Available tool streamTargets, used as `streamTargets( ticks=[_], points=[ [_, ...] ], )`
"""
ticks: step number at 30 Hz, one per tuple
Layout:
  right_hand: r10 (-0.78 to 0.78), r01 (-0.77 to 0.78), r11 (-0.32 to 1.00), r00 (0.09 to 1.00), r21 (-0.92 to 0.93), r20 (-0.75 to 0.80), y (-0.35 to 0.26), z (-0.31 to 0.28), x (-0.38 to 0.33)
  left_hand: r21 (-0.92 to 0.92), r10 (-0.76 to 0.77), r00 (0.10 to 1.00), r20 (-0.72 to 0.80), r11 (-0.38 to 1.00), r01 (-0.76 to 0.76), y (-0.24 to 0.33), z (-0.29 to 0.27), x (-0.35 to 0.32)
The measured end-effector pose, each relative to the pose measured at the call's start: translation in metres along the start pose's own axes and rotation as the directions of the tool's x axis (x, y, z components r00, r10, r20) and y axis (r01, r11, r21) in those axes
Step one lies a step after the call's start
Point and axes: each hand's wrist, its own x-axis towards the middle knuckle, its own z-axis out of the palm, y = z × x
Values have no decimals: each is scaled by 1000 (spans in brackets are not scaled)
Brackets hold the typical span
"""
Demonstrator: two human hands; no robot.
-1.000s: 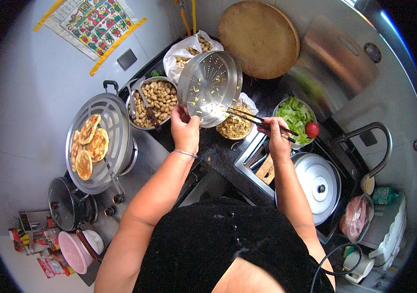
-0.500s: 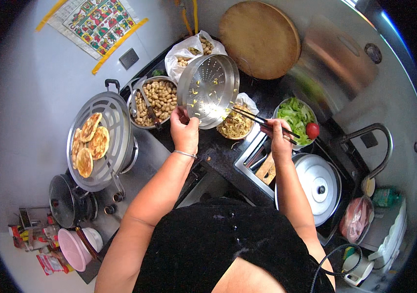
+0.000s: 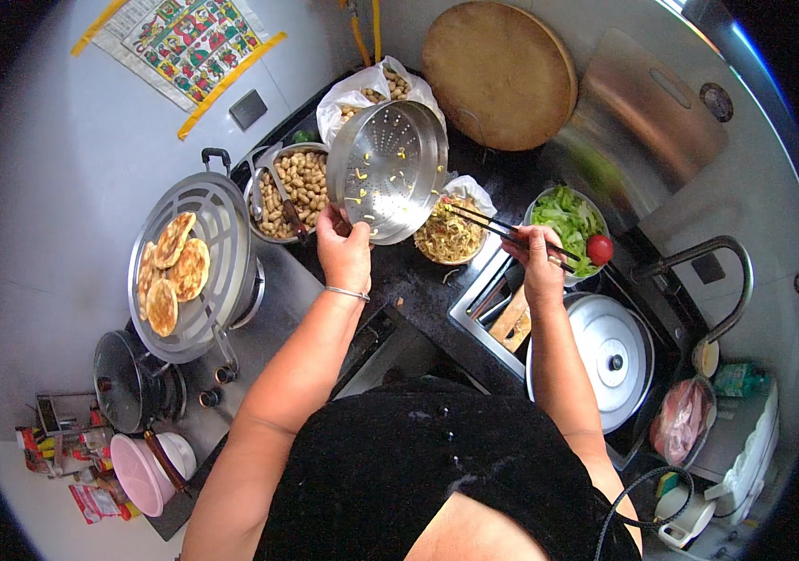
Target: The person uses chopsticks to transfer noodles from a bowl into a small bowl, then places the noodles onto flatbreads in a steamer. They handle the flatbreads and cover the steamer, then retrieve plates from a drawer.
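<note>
Fingers of the left hand [image 3: 344, 252] clamp the rim of a steel colander [image 3: 388, 170], tilted on edge over a bowl of shredded salad [image 3: 449, 237] on the dark bench [image 3: 418, 280]. Right hand [image 3: 538, 269] pinches dark chopsticks [image 3: 493, 224], tips reaching to the colander's rim above the bowl. Peanuts [image 3: 296, 187] sit just left.

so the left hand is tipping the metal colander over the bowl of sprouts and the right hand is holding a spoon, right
Not quite: the right hand holds dark chopsticks, not a spoon, as the head view shows. The left hand does tip the metal colander over the bowl of sprouts.
</note>
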Motion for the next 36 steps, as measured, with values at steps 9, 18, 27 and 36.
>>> streamTargets(
  ticks=[9,18,27,36],
  points=[
    [-9,10,995,1000,-103,11,-14,5,-2,-201,-177,984,7,964,175,36,-48,-21],
    [4,-2,997,1000,-77,19,-20,7,-10,-169,-558,816,152,799,578,28,-147,-109],
    [203,-175,968,968,-180,149,10,39,-40,-209,-708,704,64,680,703,-9,-205,-147],
    [234,-200,957,960,-209,152,9,43,-45,-179,-710,693,-127,703,688,-58,-185,-101]
  ],
)
